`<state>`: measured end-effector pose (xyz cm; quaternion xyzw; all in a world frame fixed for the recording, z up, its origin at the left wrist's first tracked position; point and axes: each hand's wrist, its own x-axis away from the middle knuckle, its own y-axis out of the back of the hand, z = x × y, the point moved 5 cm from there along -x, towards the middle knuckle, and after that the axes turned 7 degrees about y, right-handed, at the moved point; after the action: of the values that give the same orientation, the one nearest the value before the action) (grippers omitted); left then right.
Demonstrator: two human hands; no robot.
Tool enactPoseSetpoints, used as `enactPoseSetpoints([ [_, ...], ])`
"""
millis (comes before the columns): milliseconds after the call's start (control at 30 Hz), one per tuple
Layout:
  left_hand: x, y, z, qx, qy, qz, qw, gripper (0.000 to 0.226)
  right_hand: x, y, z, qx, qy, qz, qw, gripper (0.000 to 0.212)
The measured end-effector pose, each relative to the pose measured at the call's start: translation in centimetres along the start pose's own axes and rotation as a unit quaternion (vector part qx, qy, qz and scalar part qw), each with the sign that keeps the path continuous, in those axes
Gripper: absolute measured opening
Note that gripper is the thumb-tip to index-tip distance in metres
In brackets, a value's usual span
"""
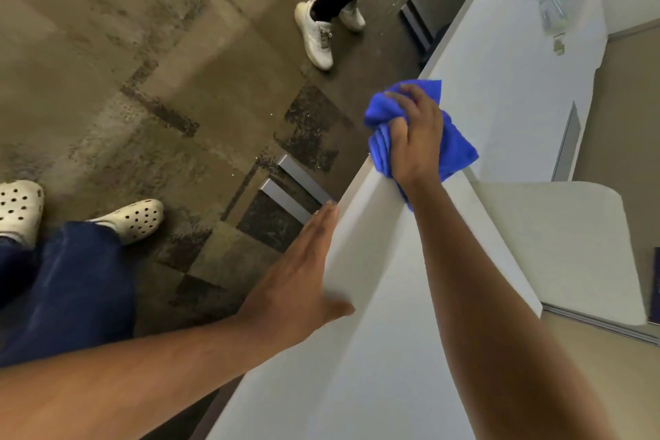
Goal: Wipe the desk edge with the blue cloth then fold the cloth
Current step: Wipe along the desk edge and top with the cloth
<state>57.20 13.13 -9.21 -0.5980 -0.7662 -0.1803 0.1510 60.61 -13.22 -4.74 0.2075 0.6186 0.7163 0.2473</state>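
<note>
Nearest, at 7 o'clock, the left hand (pixel 303 271) lies flat and released, fingers straight against the white tabletop (pixel 393 350) edge. Toward 1 o'clock, the right hand (pixel 416 134) clenches the bunched blue cloth (pixel 457 146) on that edge.

One head-worn wide-angle view looks steeply down and forward, tilted. The bench (pixel 410 350) runs close from the lower middle to the upper right of the frame; the floor (pixel 143 64) fills the left, farther off.
</note>
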Motion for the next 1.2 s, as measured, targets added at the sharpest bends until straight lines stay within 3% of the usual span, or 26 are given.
enactPoseSetpoints([
  [200,1.4,-0.3,1.1,0.002,0.014,-0.018,1.000,0.117,8.4,-0.1,3.9,-0.013,0.236,0.084,0.968,0.038],
  [300,2.3,-0.4,1.4,0.006,0.017,-0.024,1.000,0.106,6.0,-0.4,2.9,0.048,0.351,0.137,0.925,0.045],
  [367,2.4,-0.2,1.2,0.000,-0.022,-0.037,0.999,0.102,2.3,-0.3,1.9,0.089,0.392,0.151,0.903,0.050],
  [500,2.6,0.1,0.6,-0.051,-0.103,-0.066,0.991,0.097,-2.2,0.2,0.8,0.098,0.318,0.092,0.939,0.044],
  [600,2.7,0.1,0.4,-0.052,-0.091,-0.051,0.993,0.098,0.1,-0.2,2.0,0.100,0.276,0.102,0.950,0.040],
  [767,2.6,-0.1,1.2,0.007,-0.070,-0.057,0.996,0.100,8.1,-0.7,4.7,0.068,0.406,0.144,0.900,0.056],
  [900,2.6,-0.1,1.5,-0.012,-0.071,-0.082,0.994,0.099,3.0,-0.5,2.1,0.099,0.442,0.177,0.874,0.066],
  [1033,2.7,-0.1,1.2,0.000,-0.069,-0.049,0.996,0.095,-3.6,0.8,-0.6,0.120,0.336,0.107,0.928,0.054],
  [1200,2.6,-0.1,0.9,0.001,-0.058,-0.044,0.997,0.095,-3.0,0.4,0.1,0.037,0.181,0.019,0.983,0.042],
])
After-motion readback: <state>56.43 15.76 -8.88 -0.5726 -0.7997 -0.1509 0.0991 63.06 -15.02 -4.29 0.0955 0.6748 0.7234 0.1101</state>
